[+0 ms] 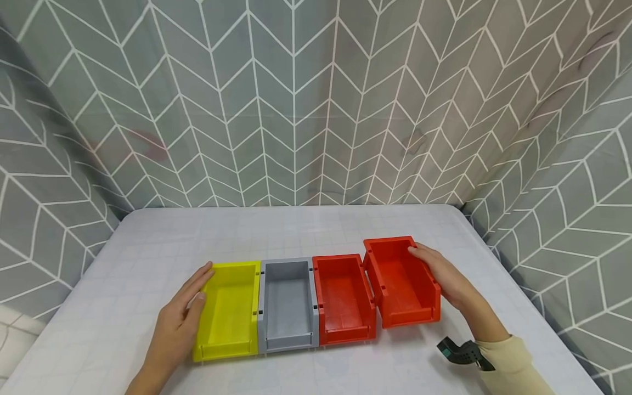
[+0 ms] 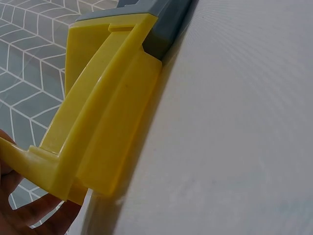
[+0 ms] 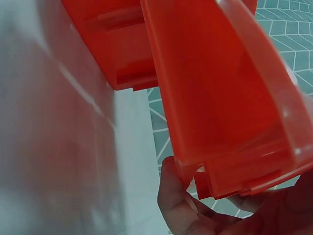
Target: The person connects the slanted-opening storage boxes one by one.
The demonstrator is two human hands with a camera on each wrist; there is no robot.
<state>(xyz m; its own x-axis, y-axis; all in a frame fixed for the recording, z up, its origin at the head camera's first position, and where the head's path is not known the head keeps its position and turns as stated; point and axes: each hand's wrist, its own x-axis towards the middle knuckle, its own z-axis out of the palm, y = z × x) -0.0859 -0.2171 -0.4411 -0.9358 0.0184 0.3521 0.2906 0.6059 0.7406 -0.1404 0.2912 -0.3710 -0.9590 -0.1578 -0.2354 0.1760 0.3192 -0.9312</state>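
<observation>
In the head view a yellow bin (image 1: 229, 307), a grey bin (image 1: 288, 299) and a red bin (image 1: 344, 296) stand side by side on the white table. My left hand (image 1: 175, 318) holds the yellow bin's outer side, fingertips at its rear corner and thumb at the rim. With thumb over the rim and fingers outside and underneath, my right hand (image 1: 446, 277) grips a second red bin (image 1: 402, 280). This bin is raised and slightly tilted, its left side right at the neighbouring red bin's edge. The right wrist view shows the fingers (image 3: 173, 196) under the held bin's corner.
The white table (image 1: 266, 230) ends at a grey curtain (image 1: 296, 109) with white zigzag lines behind and at the sides. A small dark device (image 1: 464, 352) is at the right wrist by the cream sleeve (image 1: 513, 365).
</observation>
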